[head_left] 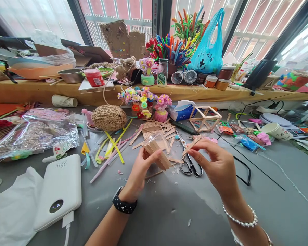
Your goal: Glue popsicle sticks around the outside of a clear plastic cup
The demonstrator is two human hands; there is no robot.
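My left hand (140, 169) is closed around a clear plastic cup faced with craft sticks (158, 158). The sticks lie side by side along the cup's near side, and the cup is tilted over the table. To its right, my right hand (218, 164) pinches a single wooden craft stick (192, 145) between thumb and fingers, apart from the cup. Scissors (191, 167) with dark handles lie between my hands. Just behind the cup, a loose pile of craft sticks (154, 129) spreads over the grey table.
A twine ball (109, 117), pipe cleaners (114, 147) and a white power bank (63, 191) with a cable lie to the left. Behind stand crocheted flowers (143, 99) and a stick-frame cube (206, 119). A thin black rod (256, 165) and a paper cup (276, 131) are at right.
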